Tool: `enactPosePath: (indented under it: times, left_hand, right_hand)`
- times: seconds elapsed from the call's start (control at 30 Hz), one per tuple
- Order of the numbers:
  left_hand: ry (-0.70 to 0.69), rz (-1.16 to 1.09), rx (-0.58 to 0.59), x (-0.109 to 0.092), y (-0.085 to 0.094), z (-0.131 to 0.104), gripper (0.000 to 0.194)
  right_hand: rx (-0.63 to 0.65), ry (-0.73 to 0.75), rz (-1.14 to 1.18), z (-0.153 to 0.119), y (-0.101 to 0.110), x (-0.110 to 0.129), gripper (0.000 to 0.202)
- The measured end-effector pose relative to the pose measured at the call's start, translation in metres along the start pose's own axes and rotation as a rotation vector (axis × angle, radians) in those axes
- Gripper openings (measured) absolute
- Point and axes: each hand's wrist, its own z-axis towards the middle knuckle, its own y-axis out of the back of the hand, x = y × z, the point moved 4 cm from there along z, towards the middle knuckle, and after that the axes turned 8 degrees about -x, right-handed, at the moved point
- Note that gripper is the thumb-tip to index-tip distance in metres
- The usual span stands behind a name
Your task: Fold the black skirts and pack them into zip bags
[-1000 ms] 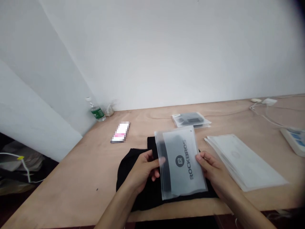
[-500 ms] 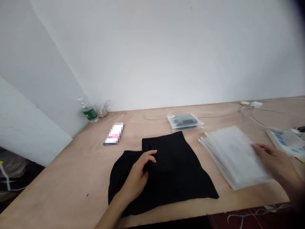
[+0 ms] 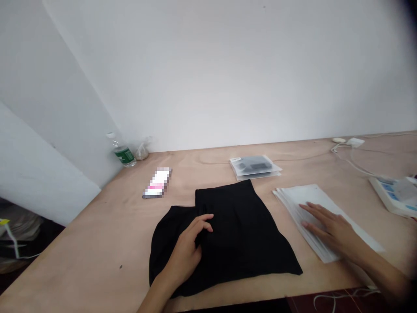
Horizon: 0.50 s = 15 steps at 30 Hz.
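Note:
A black folded cloth garment [image 3: 241,234] lies flat near the front edge of the table. On its left part rests my left hand [image 3: 190,243], fingers loosely bent and apart, with no grip on the fabric that I can see. To the right is a stack of frosted white plastic bags [image 3: 325,195], their edges slightly fanned at the left side. My right hand [image 3: 332,230] lies across the top bag, palm down with the fingers spread.
Packed frosted bags [image 3: 256,167] with dark contents lie behind the garment. A phone [image 3: 158,182] and a water bottle [image 3: 124,152] beside a small plastic bag [image 3: 142,151] are at the left. A white power strip [image 3: 391,195] and cables [image 3: 345,152] occupy the right.
The top bag, raised and blurred at my right hand before, now lies on the stack. My right hand has moved left onto it, fingers spread. My left hand has stayed on the garment.

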Motion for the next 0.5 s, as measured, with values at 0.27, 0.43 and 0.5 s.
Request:
enactPosePath:
  times: [0.27, 0.43, 0.5]
  left_hand:
    - [-0.005, -0.029, -0.025, -0.005, 0.002, 0.0, 0.041]
    - [-0.011, -0.06, -0.047, -0.014, 0.001, 0.002, 0.043]
    - [0.014, -0.107, -0.126, -0.016, -0.001, 0.001, 0.05]
  right_hand:
    - [0.008, 0.023, 0.136, -0.001, 0.016, 0.019, 0.043]
    - [-0.108, -0.047, 0.612, -0.013, 0.046, 0.142, 0.036]
    - [-0.001, 0.027, 0.797, -0.023, 0.042, 0.199, 0.046]
